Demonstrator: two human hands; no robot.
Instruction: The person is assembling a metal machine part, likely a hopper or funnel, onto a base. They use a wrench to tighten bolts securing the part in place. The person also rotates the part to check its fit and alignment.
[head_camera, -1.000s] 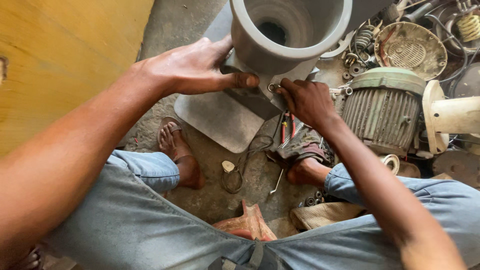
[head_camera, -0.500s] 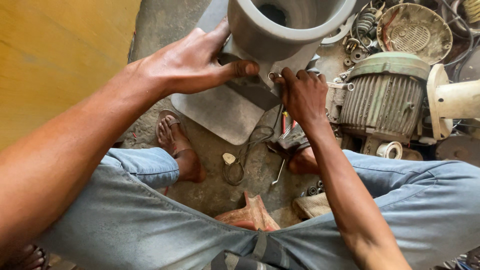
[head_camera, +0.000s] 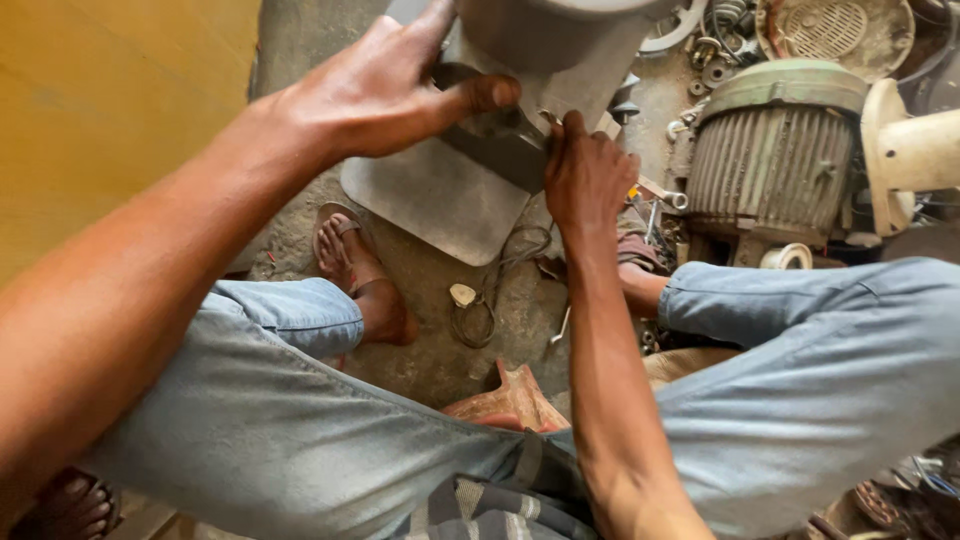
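My left hand (head_camera: 385, 95) grips the grey cylindrical housing (head_camera: 560, 45) to steady it, while my right hand (head_camera: 585, 175) pinches a small fastener (head_camera: 549, 118) at its base, beside a ribbed electric motor (head_camera: 770, 150).

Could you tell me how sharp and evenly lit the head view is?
Head view: soft daylight, no hard glare; left hand and right hand on the grey housing are fairly sharp; the near forearm looms wide-angle and soft; the ribbed motor stays clear.

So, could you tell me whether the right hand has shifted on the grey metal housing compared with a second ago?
No. The right hand stays at the lower edge of the grey metal housing, beside the green ribbed motor; only the camera moved.
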